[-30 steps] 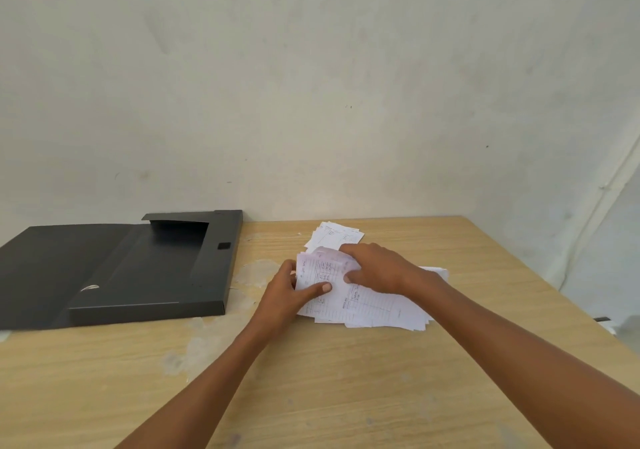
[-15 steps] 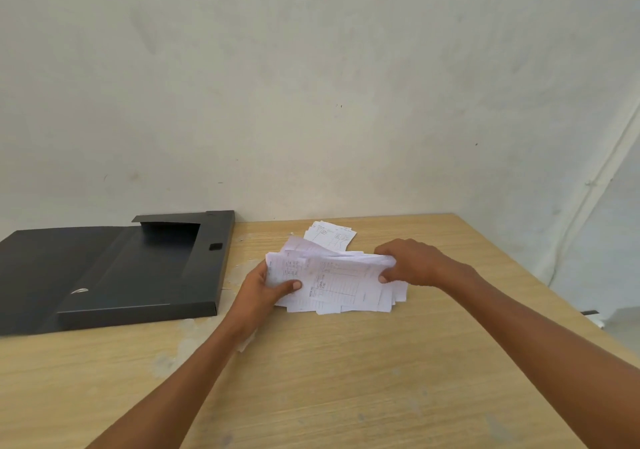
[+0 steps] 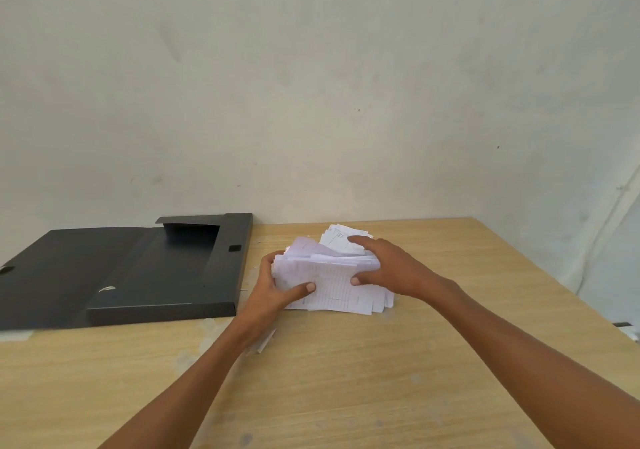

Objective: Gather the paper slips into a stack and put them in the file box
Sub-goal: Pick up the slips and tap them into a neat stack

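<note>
A loose stack of white printed paper slips (image 3: 332, 286) rests on the wooden table (image 3: 346, 379), its edges uneven. My left hand (image 3: 273, 292) grips the stack's left side, thumb on top. My right hand (image 3: 388, 268) clasps the right side, its fingers reaching over the far edge. A few more slips (image 3: 341, 237) lie just behind the stack, partly under my right fingers. The black file box (image 3: 166, 275) lies open to the left, its lid (image 3: 62, 265) folded flat outward.
A small scrap of paper (image 3: 266, 341) pokes out from under my left forearm. The table's back edge meets a plain white wall (image 3: 311, 102). The table's right edge (image 3: 554, 275) runs diagonally, with floor beyond it.
My hands have drawn closer together, squeezing the spread slips into a tighter stack. My right hand shifted left and reached over the far edge.
</note>
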The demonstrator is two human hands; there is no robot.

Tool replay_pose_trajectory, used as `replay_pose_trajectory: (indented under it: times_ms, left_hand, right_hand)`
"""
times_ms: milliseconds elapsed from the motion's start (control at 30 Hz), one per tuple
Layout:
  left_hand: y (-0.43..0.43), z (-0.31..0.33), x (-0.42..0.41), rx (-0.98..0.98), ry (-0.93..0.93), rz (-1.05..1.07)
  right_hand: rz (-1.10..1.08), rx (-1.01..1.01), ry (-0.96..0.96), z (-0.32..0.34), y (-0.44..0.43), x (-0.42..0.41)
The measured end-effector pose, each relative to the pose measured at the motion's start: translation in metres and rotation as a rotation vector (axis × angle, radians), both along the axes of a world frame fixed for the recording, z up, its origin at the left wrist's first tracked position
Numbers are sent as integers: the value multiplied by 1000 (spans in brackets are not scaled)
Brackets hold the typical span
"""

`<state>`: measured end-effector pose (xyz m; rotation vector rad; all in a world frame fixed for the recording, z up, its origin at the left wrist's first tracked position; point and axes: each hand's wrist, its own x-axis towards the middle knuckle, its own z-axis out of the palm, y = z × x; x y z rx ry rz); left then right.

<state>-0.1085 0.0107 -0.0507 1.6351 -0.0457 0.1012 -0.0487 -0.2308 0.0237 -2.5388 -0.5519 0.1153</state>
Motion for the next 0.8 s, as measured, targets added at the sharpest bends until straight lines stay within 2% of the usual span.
replay_pose_trajectory:
  times_ms: [133,233,333,433,600,700,800]
  left_hand:
    - [-10,-4,4,4,1,-34]
    - [-9,-8,8,30,6,-16]
    - [-10,-11,9,39,-23,-11]
    - [-10,-10,11,26,-54,19]
    - [-12,-7,13,62,-35,-7]
    - [-16,-7,12,71,-32,19]
    - [-21,-5,10,45,-40,56]
  right_hand:
    - [3,-44,-20,-6,2,4]
    - [-35,23,-44,-11,3,3]
    - [-2,-80,-70,-13,3,2]
    - [-4,-207,-250,-11,5,6]
    - [28,-426,-336,-14,14,5]
    - [74,-385,-502,-22,20,2]
    - [142,-472,-645,-28,25,0]
